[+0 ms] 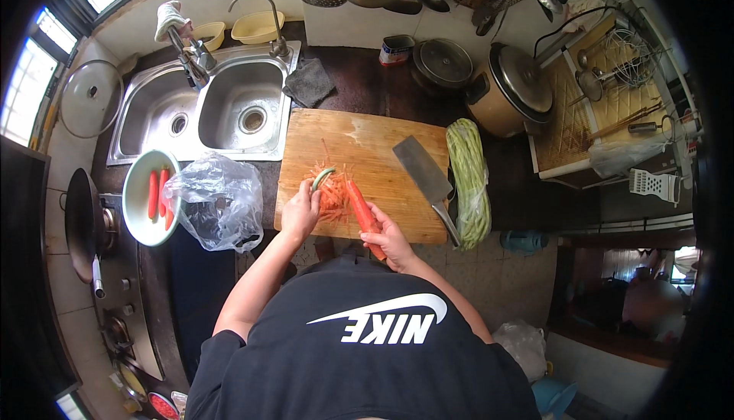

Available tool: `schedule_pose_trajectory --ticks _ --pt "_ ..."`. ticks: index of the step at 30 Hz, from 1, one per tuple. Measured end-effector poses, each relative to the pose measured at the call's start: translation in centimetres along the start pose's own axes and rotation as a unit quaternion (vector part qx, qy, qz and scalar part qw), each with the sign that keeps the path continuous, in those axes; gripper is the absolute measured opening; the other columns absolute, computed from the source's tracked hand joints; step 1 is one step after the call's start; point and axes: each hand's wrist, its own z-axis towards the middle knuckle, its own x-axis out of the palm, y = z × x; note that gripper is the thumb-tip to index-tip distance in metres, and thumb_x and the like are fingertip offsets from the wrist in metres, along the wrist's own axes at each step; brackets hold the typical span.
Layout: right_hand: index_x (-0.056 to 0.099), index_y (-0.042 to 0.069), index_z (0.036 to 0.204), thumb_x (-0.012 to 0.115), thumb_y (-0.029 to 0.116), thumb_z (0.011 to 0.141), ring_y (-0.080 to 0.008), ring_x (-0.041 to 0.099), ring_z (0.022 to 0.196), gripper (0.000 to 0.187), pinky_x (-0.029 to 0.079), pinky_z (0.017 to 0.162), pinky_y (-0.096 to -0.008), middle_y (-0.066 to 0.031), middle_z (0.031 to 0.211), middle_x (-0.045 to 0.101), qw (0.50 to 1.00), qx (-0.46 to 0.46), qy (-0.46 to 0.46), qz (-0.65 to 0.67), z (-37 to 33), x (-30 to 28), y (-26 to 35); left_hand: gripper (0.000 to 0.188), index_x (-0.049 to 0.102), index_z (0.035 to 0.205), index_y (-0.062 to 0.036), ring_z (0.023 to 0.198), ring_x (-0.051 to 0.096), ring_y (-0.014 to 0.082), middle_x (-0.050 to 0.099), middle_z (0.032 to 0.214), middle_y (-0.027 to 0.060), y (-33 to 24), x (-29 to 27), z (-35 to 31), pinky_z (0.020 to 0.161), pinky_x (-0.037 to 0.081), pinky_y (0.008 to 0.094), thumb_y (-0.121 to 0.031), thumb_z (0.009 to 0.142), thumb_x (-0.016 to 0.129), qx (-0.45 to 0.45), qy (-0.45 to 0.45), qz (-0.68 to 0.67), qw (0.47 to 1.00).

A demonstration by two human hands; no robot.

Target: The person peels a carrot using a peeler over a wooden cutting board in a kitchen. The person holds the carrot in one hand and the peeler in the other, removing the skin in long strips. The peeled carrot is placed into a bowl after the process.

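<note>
1. Left hand [300, 212] — grip closed around a green-handled peeler [322, 178].
2. Right hand [390, 240] — grip wrapped on a carrot [360, 206], over the cutting board [367, 145] by the peelings [333, 194].

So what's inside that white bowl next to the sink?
The white bowl holds a few peeled carrots lying side by side. A crumpled clear plastic bag overlaps the bowl's right edge, so anything at that side is hidden.
</note>
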Motion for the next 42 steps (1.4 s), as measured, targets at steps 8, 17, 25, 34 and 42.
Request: schedule_pose_trajectory --ticks 8,17,25,34,42 --pt "0.031 0.008 0.138 0.058 -0.007 0.075 -0.0063 0.052 0.078 0.070 0.045 0.064 -0.0188 -0.0028 0.116 0.049 0.999 -0.002 0.013 -0.033 0.2 0.6 0.2 0.030 0.050 0.109 -0.0059 0.047 0.043 0.0036 0.055 0.071 0.0003 -2.9 1.4 1.0 0.038 0.032 0.0181 -0.014 0.084 0.063 -0.149 0.125 -0.467 0.863" --pt "0.031 0.007 0.137 0.061 -0.002 0.076 -0.0055 0.051 0.076 0.068 0.044 0.063 -0.0196 -0.0003 0.112 0.050 0.999 -0.013 -0.008 -0.048 0.1 0.3 -0.1 0.017 0.050 0.095 -0.0055 0.043 0.042 0.0046 0.050 0.064 -0.0019 0.2 3.1 1.3 0.037 0.033 0.0187 -0.010 0.083 0.062 -0.175 0.034 -0.440 0.880" --pt "0.030 0.006 0.137 0.059 -0.002 0.076 -0.0047 0.049 0.076 0.068 0.044 0.062 -0.0192 -0.0011 0.118 0.048 0.997 0.004 0.014 -0.078 0.5 0.4 -0.2 0.023 0.049 0.100 -0.0073 0.044 0.045 0.0067 0.054 0.075 0.0000 -3.2 1.5 0.7 0.038 0.037 0.0203 -0.013 0.082 0.064 -0.229 0.089 -0.527 0.814" --pt "0.028 0.006 0.139 0.059 -0.002 0.076 -0.0053 0.049 0.076 0.070 0.044 0.062 -0.0195 -0.0029 0.119 0.047 0.996 0.004 -0.006 -0.093 0.6 0.5 -0.4 0.023 0.051 0.092 -0.0040 0.048 0.052 0.0138 0.055 0.067 0.0045 3.8 4.4 1.1 0.043 0.043 0.0278 -0.011 0.077 0.067 -0.180 -0.018 -0.365 0.913" --pt "0.031 0.005 0.138 0.058 -0.003 0.077 -0.0059 0.051 0.077 0.067 0.044 0.062 -0.0201 -0.0030 0.114 0.050 0.996 0.000 -0.004 -0.085 0.8 0.2 -0.5 0.022 0.051 0.092 -0.0043 0.070 0.060 0.0364 0.061 0.075 0.0170 -2.2 0.0 -1.7 0.060 0.047 0.0447 -0.025 0.086 0.055 0.048 0.007 -0.026 0.998"
